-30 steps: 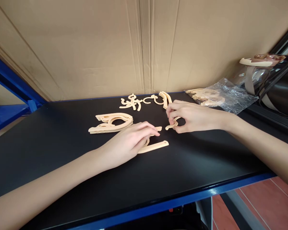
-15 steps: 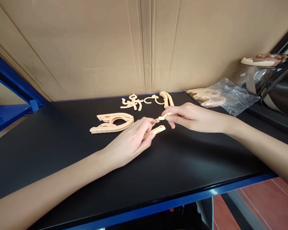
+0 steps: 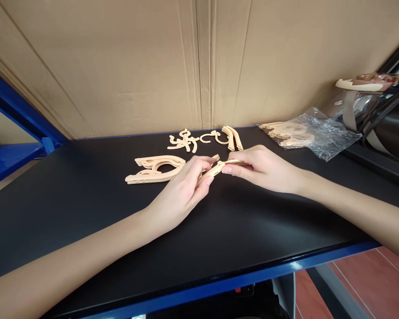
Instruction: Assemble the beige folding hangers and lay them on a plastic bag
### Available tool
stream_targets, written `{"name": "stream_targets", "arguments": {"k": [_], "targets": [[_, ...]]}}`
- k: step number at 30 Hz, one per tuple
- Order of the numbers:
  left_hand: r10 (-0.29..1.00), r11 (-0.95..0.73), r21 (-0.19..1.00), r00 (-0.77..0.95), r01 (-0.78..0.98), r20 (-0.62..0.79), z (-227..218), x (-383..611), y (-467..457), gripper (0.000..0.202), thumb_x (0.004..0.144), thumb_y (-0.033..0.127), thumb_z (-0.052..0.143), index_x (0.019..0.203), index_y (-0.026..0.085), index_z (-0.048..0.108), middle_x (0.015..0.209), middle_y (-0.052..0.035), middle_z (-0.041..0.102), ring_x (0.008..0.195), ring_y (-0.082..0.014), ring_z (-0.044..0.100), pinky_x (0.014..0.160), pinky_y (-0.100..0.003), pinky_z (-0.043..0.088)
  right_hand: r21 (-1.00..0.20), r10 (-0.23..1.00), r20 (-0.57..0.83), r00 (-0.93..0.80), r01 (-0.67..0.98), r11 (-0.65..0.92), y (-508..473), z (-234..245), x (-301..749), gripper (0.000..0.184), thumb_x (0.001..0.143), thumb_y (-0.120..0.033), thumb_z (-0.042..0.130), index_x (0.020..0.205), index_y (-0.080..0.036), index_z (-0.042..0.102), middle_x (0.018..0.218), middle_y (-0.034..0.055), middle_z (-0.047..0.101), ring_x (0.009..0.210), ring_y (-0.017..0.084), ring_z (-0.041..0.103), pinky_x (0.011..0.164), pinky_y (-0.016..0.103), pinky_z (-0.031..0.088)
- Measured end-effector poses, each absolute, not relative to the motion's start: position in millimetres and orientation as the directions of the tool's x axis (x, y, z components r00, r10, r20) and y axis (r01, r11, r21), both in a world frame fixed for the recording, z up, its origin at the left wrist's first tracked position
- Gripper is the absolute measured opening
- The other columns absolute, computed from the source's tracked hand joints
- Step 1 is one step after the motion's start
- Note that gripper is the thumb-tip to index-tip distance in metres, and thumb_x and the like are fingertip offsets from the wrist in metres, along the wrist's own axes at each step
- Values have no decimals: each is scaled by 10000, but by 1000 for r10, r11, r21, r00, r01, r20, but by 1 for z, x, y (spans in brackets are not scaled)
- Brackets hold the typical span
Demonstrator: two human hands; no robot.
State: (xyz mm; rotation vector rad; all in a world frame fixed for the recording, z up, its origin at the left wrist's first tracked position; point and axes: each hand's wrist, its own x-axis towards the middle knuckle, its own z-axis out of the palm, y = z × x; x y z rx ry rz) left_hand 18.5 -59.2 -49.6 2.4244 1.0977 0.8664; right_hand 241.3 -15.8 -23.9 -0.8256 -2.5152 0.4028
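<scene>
My left hand (image 3: 188, 186) is closed round a cream folding hanger arm (image 3: 215, 169), whose slotted end points right. My right hand (image 3: 264, 170) pinches a slim cream curved piece, which looks like a hanger hook (image 3: 232, 161), between thumb and fingers. Its inner end meets the end of the arm; whether the two are joined I cannot tell. My fingers cover most of both parts. Left of my left hand lie folded cream hangers (image 3: 148, 177), stacked flat. Beyond my hands is a loose heap of small hooks (image 3: 186, 141), and to its right are curved hanger arms (image 3: 232, 138).
The black tabletop (image 3: 252, 239) has a blue front edge. A clear plastic bag (image 3: 329, 135) with more cream parts sits at the back right, near a dark object with wrapping. Cardboard (image 3: 119, 75) stands along the back, and a blue post (image 3: 20, 106) rises at the left.
My right hand has moved slightly left and down, bringing the hook piece against the arm's end. The arm in my left hand has turned so its end tilts upward.
</scene>
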Motion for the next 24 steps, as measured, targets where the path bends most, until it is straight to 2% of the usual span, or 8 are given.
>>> {"name": "stream_targets", "arguments": {"k": [4, 8, 14, 19, 24], "targets": [[742, -670, 472, 547, 573, 389, -47, 19, -61, 245, 1030, 236, 315, 948, 193, 541, 1301, -77, 484, 1155, -170, 516, 1025, -316, 407, -368, 634, 394, -666, 518, 772, -18, -29, 239, 441, 945, -522, 461, 675, -178, 523, 569, -48, 444, 513, 86, 375, 526, 242, 282], [738, -674, 453, 550, 583, 390, -48, 17, -60, 243, 1029, 246, 321, 1109, 187, 542, 1333, -88, 482, 1218, -192, 498, 1064, -356, 405, -326, 641, 424, -639, 553, 767, -18, -29, 239, 482, 930, -551, 468, 626, -178, 494, 536, -49, 433, 488, 83, 359, 507, 249, 259], [707, -706, 391, 573, 590, 414, -55, 16, -57, 244, 1032, 252, 335, 1135, 190, 547, 1359, -82, 487, 1271, -188, 464, 1097, -372, 379, -226, 594, 405, -695, 553, 802, -17, -31, 242, 486, 969, -531, 389, 646, -181, 488, 551, -36, 449, 469, 84, 361, 496, 243, 262], [647, -761, 309, 631, 571, 427, -58, 14, -56, 251, 1026, 216, 337, 1145, 149, 548, 1351, -114, 516, 1299, -210, 423, 1102, -389, 371, -104, 550, 411, -727, 562, 820, -15, -38, 244, 499, 987, -528, 321, 670, -185, 497, 554, -23, 448, 484, 102, 377, 490, 244, 241], [641, -766, 284, 652, 576, 405, -58, 13, -55, 262, 1028, 227, 325, 1135, 144, 549, 1308, -114, 560, 1307, -223, 406, 1103, -417, 374, 51, 495, 424, -759, 565, 823, -14, -41, 245, 519, 996, -527, 265, 680, -185, 492, 559, -8, 474, 477, 112, 360, 476, 259, 205]]}}
